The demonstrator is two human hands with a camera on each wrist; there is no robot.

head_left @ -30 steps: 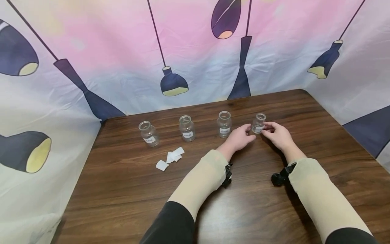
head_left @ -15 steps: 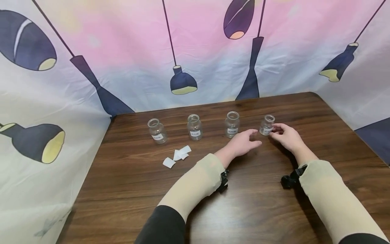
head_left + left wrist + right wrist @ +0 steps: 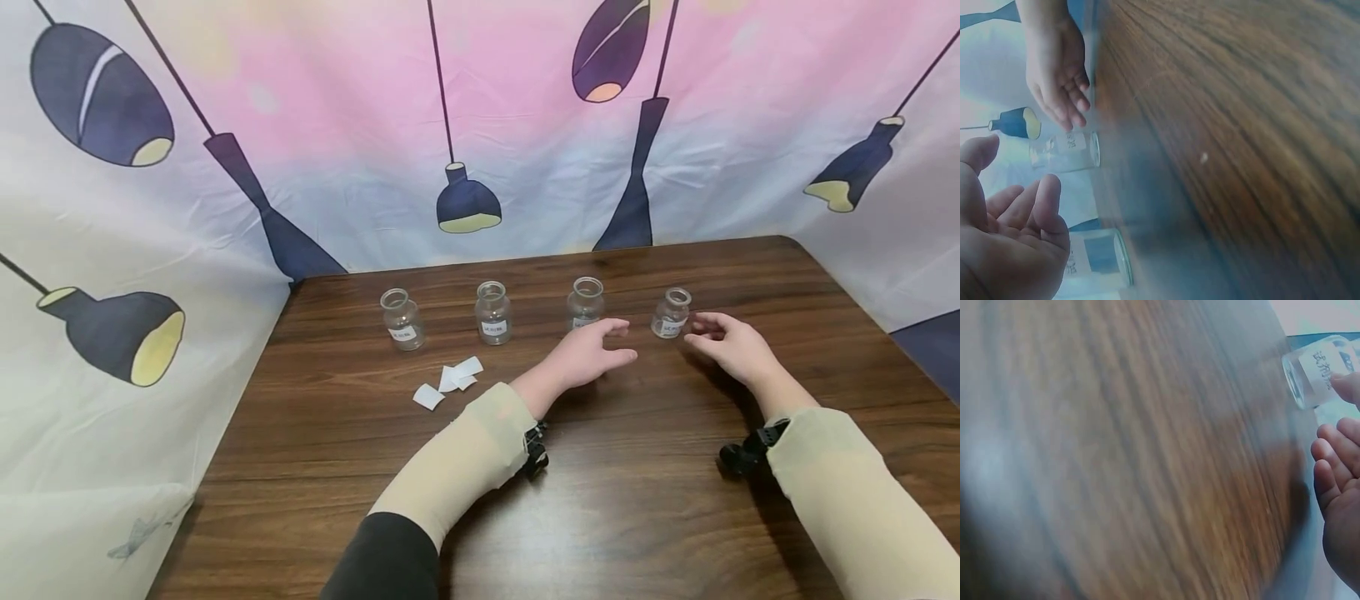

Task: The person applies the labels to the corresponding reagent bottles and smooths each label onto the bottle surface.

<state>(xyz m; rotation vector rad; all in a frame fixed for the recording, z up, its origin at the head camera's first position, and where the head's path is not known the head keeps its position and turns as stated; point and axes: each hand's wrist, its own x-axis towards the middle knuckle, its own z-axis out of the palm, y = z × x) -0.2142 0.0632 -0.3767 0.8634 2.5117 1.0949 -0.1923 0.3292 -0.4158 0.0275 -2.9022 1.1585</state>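
Observation:
A small clear glass jar [image 3: 670,315] with a white label stands upright at the right end of a row of glass jars. My right hand [image 3: 738,348] is just to its right, fingers loosely bent and apart from the glass in the head view. To the left of that small jar, my left hand [image 3: 581,360] is held over the table with thumb and fingers spread, holding nothing. It partly covers a larger labelled jar [image 3: 586,298] behind it. In the right wrist view the small jar [image 3: 1317,372] shows handwritten characters on its label.
Two more labelled glass jars, one in the middle [image 3: 492,312] and one at the left [image 3: 402,320], stand in the row. Several white paper pieces [image 3: 429,396] lie in front of them. A patterned cloth [image 3: 360,208] hangs behind the wooden table [image 3: 337,433].
My left hand has drawn away from the small jar toward the left. My right hand has let go of it and moved off to the right. The head view has shifted.

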